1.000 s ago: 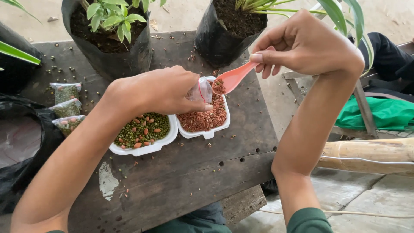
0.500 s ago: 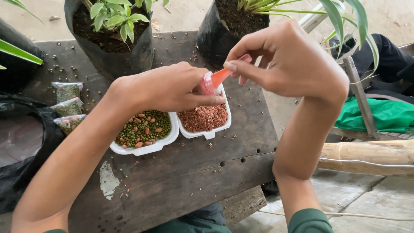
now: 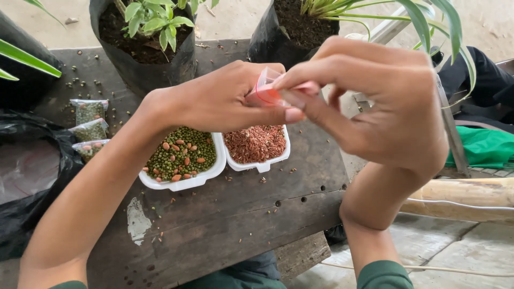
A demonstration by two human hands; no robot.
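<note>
My left hand (image 3: pixel 225 101) pinches a small clear plastic bag (image 3: pixel 263 85) above the trays. My right hand (image 3: pixel 375 96) holds a pink plastic spoon (image 3: pixel 300 87) with its tip at the bag's mouth. Below the hands sit two white trays side by side on a dark wooden table (image 3: pixel 225 225): the left tray (image 3: pixel 184 182) holds green beans mixed with some brown ones, the right tray (image 3: pixel 262 160) holds reddish-brown grains. The bag's contents are hidden by my fingers.
Two black grow bags with plants (image 3: pixel 144 48) (image 3: pixel 289 37) stand at the table's back. Three small filled seed bags (image 3: pixel 90 126) lie at the left beside a black plastic sack (image 3: pixel 27 176). Loose seeds dot the table. Green cloth (image 3: pixel 482 147) and a bamboo pole (image 3: pixel 460 198) lie at right.
My right hand lifted the pink spoon out of the red-grain tray and brought it up to the small bag in my left hand. Both hands rose toward the camera.
</note>
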